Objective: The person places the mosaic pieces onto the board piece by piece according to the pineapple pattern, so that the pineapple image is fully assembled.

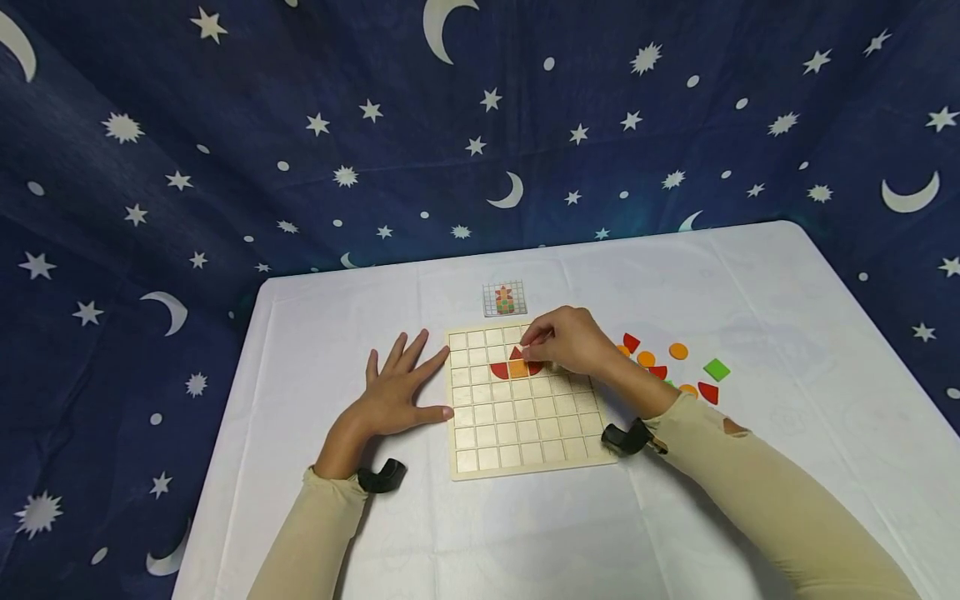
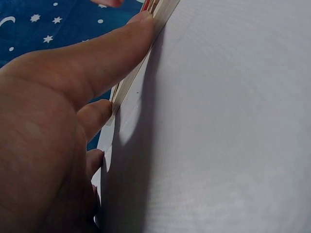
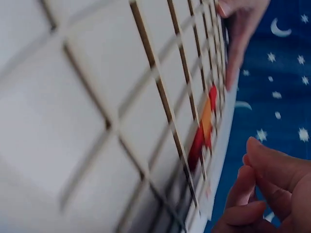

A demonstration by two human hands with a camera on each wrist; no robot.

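Observation:
My right hand [image 1: 573, 340] is over the upper part of a pale wooden grid board [image 1: 525, 432], thumb and forefinger tips brought together. Its fingertips are right beside a small red triangle [image 1: 516, 353]; between them no piece shows. Below the triangle sits an orange square [image 1: 518, 368], flanked by a red quarter-circle piece [image 1: 499, 372] and another one partly under the hand. In the right wrist view the fingers [image 3: 272, 165] are curled. My left hand [image 1: 393, 392] lies with fingers spread, thumb and forefinger touching the board's left edge [image 2: 127, 87].
A small pattern card [image 1: 505, 298] lies behind the board. Loose pieces lie right of it, including an orange disc [image 1: 678, 351], a green square [image 1: 717, 369] and a red quarter-circle [image 1: 708, 392]; my right forearm hides some. A star-patterned cloth [image 1: 420, 125] hangs behind the white table [image 1: 480, 542].

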